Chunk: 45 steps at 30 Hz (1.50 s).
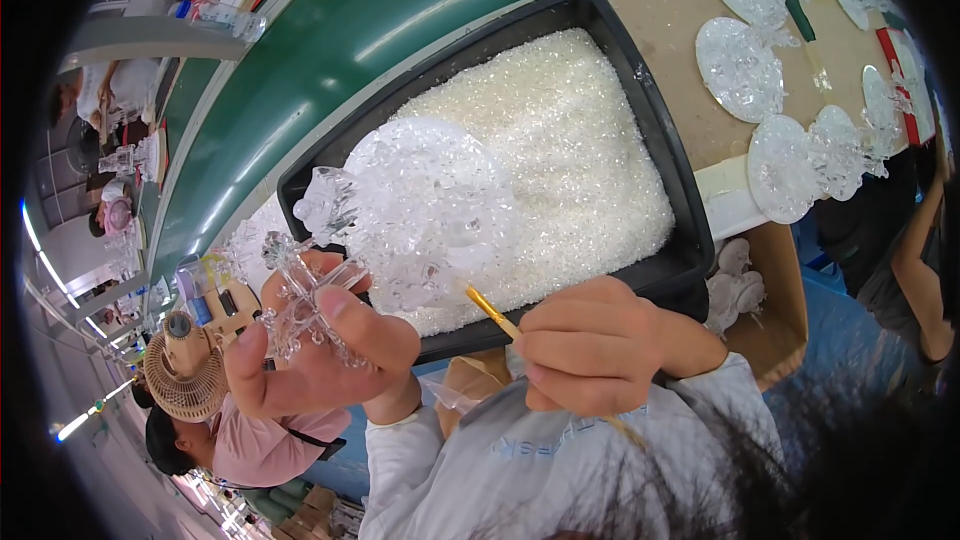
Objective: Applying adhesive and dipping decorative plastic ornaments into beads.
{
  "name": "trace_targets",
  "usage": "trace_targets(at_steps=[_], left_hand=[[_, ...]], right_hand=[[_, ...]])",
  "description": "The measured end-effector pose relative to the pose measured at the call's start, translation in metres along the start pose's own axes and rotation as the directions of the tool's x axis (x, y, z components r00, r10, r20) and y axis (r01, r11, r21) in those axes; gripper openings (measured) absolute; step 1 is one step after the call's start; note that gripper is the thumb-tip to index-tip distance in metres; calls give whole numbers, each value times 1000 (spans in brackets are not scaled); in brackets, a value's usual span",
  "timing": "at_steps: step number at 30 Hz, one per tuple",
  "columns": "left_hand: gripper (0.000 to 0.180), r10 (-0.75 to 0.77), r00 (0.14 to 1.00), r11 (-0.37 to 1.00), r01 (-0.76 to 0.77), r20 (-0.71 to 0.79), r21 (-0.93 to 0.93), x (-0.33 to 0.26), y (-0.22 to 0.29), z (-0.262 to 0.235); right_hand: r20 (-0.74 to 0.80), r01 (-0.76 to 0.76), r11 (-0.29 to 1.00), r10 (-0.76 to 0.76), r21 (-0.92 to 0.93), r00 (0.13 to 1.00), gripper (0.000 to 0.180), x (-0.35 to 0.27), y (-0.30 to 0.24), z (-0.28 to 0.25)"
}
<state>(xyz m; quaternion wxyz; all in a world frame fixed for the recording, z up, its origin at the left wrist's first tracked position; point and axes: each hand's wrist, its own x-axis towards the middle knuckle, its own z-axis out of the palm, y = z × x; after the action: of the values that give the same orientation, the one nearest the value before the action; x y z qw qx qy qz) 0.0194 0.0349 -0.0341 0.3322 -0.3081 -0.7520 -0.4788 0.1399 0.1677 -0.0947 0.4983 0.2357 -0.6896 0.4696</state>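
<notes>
Behind the hands, a black tray [668, 175] brims with clear granules. Left hand [315, 345] pinches a clear plastic ornament [415, 205] by its snowflake stem; the disc rises above the fingers. Right hand [590, 345] closes around a thin brush [490, 310]. Light, stiff, likely brittle: stem hold seems safest.

A green conveyor belt [330, 50] sweeps across the upper left of my view, a tan worktable [680, 50] at upper right. Bright strip lights [75, 425] glare at the lower left edge.
</notes>
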Motion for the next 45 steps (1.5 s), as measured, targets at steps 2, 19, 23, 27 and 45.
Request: trace_targets(at_steps=[2,19,23,27,45], left_hand=[[50,10,1000,1000,-10,12,-3,1,0,0],[48,494,860,867,-498,132,-1,-3,-19,-19],[47,456,880,878,-469,136,96,-4,-18,-18],[46,417,898,882,-437,140,177,-4,-11,-15],[52,54,999,997,-54,-5,-52,-2,-3,-7]], right_hand=[[-30,-20,1000,19,-22,999,20,-3,1,3],[-46,-77,996,75,-34,996,24,1,1,8],[-49,-85,996,85,-10,995,24,6,2,3],[-10,-111,993,111,-29,994,28,10,1,-5],[-81,67,996,-72,-55,994,13,6,3,-14]])
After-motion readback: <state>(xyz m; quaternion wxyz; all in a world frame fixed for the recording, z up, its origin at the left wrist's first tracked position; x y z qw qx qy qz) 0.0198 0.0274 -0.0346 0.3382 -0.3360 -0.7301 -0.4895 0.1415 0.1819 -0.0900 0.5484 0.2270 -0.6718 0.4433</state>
